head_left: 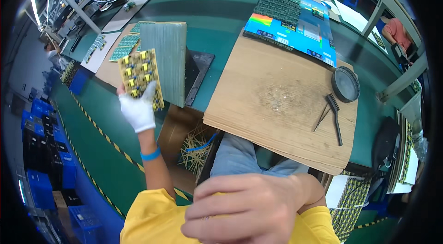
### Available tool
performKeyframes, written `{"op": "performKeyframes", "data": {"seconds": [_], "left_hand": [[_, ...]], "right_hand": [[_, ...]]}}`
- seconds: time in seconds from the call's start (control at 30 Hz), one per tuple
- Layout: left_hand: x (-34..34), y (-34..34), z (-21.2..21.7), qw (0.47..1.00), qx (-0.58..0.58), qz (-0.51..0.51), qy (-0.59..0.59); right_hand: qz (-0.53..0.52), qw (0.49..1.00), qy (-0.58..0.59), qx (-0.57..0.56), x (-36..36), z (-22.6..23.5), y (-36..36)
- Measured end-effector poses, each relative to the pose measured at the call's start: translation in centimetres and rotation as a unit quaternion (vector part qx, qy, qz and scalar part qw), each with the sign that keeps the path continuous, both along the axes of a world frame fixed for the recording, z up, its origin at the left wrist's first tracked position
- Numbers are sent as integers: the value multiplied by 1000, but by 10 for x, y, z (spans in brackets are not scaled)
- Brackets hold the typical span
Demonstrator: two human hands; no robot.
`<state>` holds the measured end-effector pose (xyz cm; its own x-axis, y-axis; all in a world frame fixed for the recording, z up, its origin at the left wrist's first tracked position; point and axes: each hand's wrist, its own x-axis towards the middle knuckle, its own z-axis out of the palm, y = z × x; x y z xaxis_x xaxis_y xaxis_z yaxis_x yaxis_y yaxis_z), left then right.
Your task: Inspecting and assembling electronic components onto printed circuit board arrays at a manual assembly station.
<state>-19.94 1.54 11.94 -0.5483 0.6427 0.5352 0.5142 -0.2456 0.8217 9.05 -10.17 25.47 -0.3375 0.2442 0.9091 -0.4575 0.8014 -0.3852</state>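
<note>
Bare right hand (251, 211) empty near chest, gloved left hand (137, 110) gripping raised circuit board (140, 78).

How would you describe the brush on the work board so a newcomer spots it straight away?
Start at the big brown board covering the green table. Near its right edge lies a round black lid, and just below it the black brush. Unlike the thin tweezers beside it, it has a long handle and a bristled head.

One circuit panel (140, 78) up in the gloved left hand (137, 111), one brush (335, 115), one round black lid (345, 84), one wooden board (281, 101).
</note>
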Motion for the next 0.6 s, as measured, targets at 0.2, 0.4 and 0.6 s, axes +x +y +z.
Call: {"op": "performKeyframes", "data": {"seconds": [0.2,0.4,0.6], "left_hand": [[-8,46,-13,979,-37,94,180],[12,45,-20,926,-69,243,280],[-23,68,-32,966,-61,122,218]], "right_hand": [[-198,967,-50,152,6,0,-11],[-175,980,-70,61,34,-21,-11],[-238,950,-72,-190,11,-84,8]]}}
